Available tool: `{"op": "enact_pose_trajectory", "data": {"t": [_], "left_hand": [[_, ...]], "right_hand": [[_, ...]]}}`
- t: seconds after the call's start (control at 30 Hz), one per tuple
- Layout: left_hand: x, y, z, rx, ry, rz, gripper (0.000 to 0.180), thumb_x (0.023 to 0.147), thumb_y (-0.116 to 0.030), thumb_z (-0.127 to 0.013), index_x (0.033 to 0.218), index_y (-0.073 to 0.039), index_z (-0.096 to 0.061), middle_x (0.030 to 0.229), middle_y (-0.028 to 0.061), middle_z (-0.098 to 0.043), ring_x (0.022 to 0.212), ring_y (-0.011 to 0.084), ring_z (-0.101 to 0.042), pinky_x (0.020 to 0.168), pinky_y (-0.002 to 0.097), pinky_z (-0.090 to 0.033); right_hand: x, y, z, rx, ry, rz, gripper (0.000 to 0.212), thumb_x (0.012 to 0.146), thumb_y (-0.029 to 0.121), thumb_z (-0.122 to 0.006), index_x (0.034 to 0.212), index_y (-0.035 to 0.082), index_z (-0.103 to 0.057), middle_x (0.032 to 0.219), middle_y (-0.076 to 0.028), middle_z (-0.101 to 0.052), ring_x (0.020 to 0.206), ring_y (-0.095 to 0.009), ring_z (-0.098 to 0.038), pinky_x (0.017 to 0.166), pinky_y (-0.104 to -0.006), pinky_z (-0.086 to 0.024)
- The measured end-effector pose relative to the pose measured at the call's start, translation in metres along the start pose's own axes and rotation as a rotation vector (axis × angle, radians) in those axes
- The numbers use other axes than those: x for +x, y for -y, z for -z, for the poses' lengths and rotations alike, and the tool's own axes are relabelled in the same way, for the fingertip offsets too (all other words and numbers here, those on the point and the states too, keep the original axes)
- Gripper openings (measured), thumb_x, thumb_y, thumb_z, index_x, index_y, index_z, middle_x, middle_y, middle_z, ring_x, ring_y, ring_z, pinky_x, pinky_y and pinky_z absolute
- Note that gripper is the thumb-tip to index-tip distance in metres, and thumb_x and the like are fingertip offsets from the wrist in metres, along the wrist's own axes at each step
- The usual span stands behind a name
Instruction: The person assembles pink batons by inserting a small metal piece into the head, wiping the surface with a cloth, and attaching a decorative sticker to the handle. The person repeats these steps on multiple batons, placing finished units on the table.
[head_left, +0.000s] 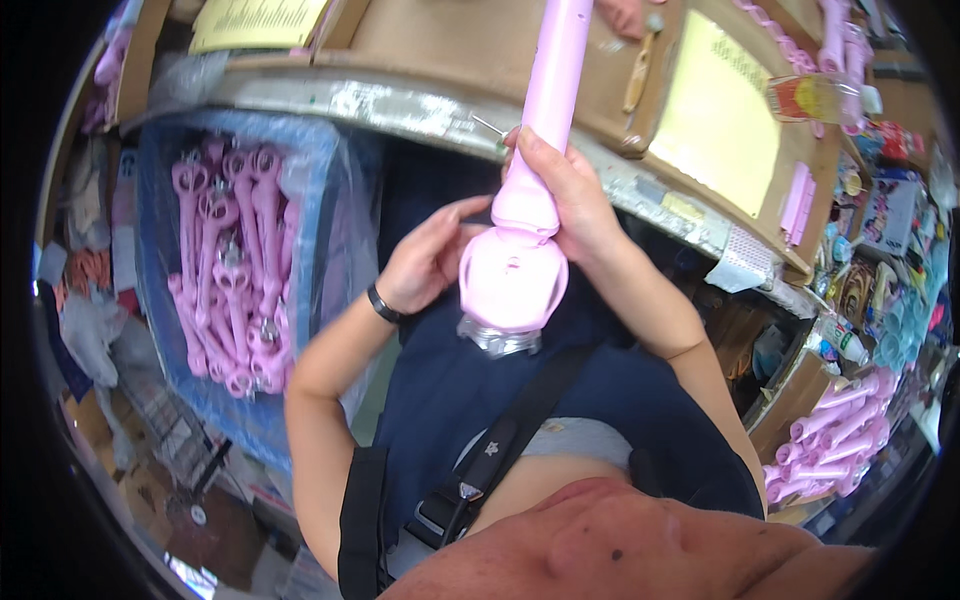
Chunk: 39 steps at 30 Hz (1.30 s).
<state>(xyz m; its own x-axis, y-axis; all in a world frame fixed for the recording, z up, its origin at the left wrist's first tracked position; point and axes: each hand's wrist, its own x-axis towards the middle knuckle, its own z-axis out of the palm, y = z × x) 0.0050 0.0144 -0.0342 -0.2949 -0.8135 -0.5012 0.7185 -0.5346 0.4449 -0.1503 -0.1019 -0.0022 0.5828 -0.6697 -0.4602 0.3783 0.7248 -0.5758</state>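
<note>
A long pink plastic wand-like piece (515, 275) is held upright before my body, its tube toward the workbench. Its rounded head points toward me and ends in a transparent, shiny part (500, 338). My right hand (572, 185) is wrapped round the tube just above the neck. By that hand's fingertips a thin metal shaft (488, 125) sticks out; its other end is hidden. My left hand (435, 250) is at the left of the neck, fingers stretched and thumb apart; the fingertips reach the piece's edge, and I cannot tell whether they touch.
At left, a blue-lined bin (345, 200) holds several similar pink pieces (235, 270). More pink parts (830, 435) are piled at right. The workbench edge (400, 115) runs ahead, with yellow sheets (720, 115), a wooden-handled tool (638, 75), a bottle (815, 98) and another person's hand (625, 15).
</note>
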Motion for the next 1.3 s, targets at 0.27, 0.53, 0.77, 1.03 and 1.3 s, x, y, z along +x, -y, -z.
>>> {"op": "enact_pose_trajectory", "data": {"t": [0.27, 0.53, 0.77, 1.03, 1.3], "left_hand": [[0.032, 0.000, -0.033, 0.322, 0.065, -0.969, 0.117, 0.067, -0.070, -0.063, 0.146, -0.005, -0.007, 0.146, 0.0141, -0.031, 0.139, 0.0303, -0.021, 0.113, 0.0488, -0.016], [-0.009, -0.091, -0.032, -0.304, 0.478, -1.040, 0.092, 0.069, -0.079, -0.050, 0.115, 0.000, -0.041, 0.105, 0.0117, -0.051, 0.069, 0.0204, -0.054, 0.048, 0.0311, -0.044], [-0.009, -0.091, -0.009, -0.043, 0.030, -1.002, 0.085, 0.081, -0.077, -0.026, 0.113, -0.003, -0.052, 0.089, 0.0126, -0.063, 0.059, 0.0166, -0.061, 0.046, 0.0263, -0.049], [-0.003, -0.076, -0.008, -0.010, -0.027, -0.808, 0.080, 0.082, -0.075, -0.029, 0.116, -0.006, -0.051, 0.090, 0.0105, -0.063, 0.057, 0.0154, -0.062, 0.048, 0.0260, -0.053], [-0.002, -0.077, 0.023, -0.162, 0.038, -0.585, 0.078, 0.074, -0.082, -0.031, 0.106, -0.015, -0.054, 0.069, 0.0072, -0.058, 0.050, 0.0151, -0.059, 0.046, 0.0260, -0.050]], "right_hand": [[-0.011, -0.014, -0.057, 0.304, 0.103, 0.427, 0.027, 0.091, 0.025, -0.061, 0.108, 0.007, -0.049, 0.096, -0.003, -0.056, 0.093, -0.014, -0.054, 0.081, -0.0314, -0.047], [0.003, -0.016, -0.008, -1.364, 0.120, 1.356, 0.045, 0.073, -0.005, -0.064, 0.115, 0.006, -0.057, 0.101, -0.013, -0.053, 0.082, -0.028, -0.055, 0.071, -0.0374, -0.047], [0.055, 0.079, -0.005, -2.040, -0.170, 0.800, 0.020, 0.081, 0.012, -0.060, 0.101, 0.007, -0.064, 0.097, -0.014, -0.061, 0.088, -0.033, -0.059, 0.075, -0.0420, -0.048], [0.055, 0.025, -0.087, -1.288, 0.356, 0.859, 0.078, 0.084, 0.032, -0.067, 0.144, 0.004, -0.025, 0.134, -0.018, -0.043, 0.113, -0.028, -0.053, 0.093, -0.0390, -0.044], [0.087, 0.018, -0.126, -1.319, 0.508, 0.547, 0.091, 0.079, 0.041, -0.067, 0.141, -0.009, -0.021, 0.114, -0.027, -0.058, 0.105, -0.031, -0.060, 0.089, -0.0344, -0.046]]}}
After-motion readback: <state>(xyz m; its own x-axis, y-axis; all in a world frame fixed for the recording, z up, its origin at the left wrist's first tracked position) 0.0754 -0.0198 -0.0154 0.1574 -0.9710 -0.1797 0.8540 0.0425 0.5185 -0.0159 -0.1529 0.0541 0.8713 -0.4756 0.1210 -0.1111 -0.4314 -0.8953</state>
